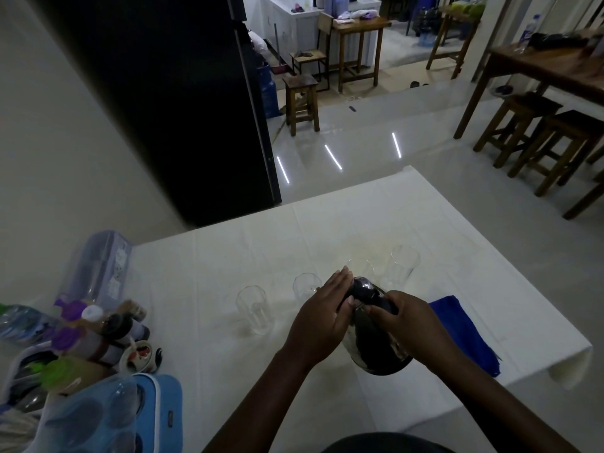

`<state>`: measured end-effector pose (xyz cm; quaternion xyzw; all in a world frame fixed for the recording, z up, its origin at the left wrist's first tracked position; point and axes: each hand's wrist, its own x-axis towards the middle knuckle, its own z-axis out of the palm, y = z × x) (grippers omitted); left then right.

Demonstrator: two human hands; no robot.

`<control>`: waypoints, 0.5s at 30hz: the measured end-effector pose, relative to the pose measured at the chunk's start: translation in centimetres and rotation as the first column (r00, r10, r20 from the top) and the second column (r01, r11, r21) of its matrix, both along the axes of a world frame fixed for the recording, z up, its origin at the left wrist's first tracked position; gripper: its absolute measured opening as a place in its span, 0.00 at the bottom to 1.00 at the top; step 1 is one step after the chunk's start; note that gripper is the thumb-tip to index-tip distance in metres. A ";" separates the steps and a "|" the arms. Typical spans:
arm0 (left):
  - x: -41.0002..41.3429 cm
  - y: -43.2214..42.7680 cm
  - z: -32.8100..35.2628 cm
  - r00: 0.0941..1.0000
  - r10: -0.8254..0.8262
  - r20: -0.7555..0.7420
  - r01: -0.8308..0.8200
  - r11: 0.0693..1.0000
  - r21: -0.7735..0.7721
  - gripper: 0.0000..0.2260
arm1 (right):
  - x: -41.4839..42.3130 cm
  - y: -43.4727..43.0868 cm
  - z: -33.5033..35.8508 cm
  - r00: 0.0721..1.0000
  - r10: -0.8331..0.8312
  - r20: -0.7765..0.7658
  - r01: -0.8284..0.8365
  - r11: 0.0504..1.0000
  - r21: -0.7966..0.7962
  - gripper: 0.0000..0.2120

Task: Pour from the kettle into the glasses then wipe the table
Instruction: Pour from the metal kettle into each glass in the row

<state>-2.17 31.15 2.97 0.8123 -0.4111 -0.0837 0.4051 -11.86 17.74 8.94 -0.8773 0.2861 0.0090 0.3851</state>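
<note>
clutter, far left: bottles (98, 335) with purple and white caps, a small pot, a light-blue case (153, 416), all at the table's left edge, well apart from the glasses.
table: white cloth-covered table (228, 256), faint yellowish stain behind the middle glasses.
glasses: four clear ones in a rough row rising left to right. Leftmost glass (254, 309) upright, alone. Second glass (305, 287) upright, just beside the left hand's fingers. Third glass (359, 266) partly hidden behind the kettle top. Fourth glass (401, 267) upright, just right of the third. Fill level: cannot tell, too dim.
left hand: left hand (322, 317) laid flat against the kettle's left side and lid, fingers straight and together, pointing away from the person. Pressing, not wrapped around it.
kettle: dark kettle (376, 338) near the table's front-right, between both hands. Long axis tilted, top leaning away and slightly left toward the third glass, base toward the person. Base touching the cloth or lifted: cannot tell. Spout hidden.
right hand: right hand (403, 323) clenched over the kettle's upper right, fingers curled around what looks like the handle.
cloth: blue cloth (464, 331) folded flat on the table, just right of the right hand, long axis running away from the person.
</note>
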 end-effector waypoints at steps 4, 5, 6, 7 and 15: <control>-0.1 0.0 0.1 1.000 0.002 -0.011 -0.002 1.000 -0.002 0.20 | 0.0 -0.1 -0.2 1.000 -0.003 -0.010 0.003 1.000 -0.004 0.14; -0.1 0.0 0.1 1.000 0.003 -0.008 -0.003 1.000 -0.001 0.20 | 0.0 -0.1 -0.2 1.000 -0.004 -0.017 0.004 1.000 0.000 0.14; -0.1 0.0 0.0 1.000 0.004 -0.005 -0.004 1.000 0.000 0.20 | 0.0 -0.1 -0.3 1.000 -0.007 -0.023 0.007 1.000 0.002 0.15; -0.1 0.0 0.0 1.000 0.006 -0.003 -0.006 1.000 0.000 0.20 | -0.1 -0.1 -0.4 1.000 -0.010 -0.026 0.010 1.000 0.006 0.15; -0.2 0.1 0.1 0.999 -0.019 0.045 0.017 0.999 0.043 0.21 | -0.7 -0.1 -1.1 1.000 -0.022 0.003 0.021 0.994 0.103 0.09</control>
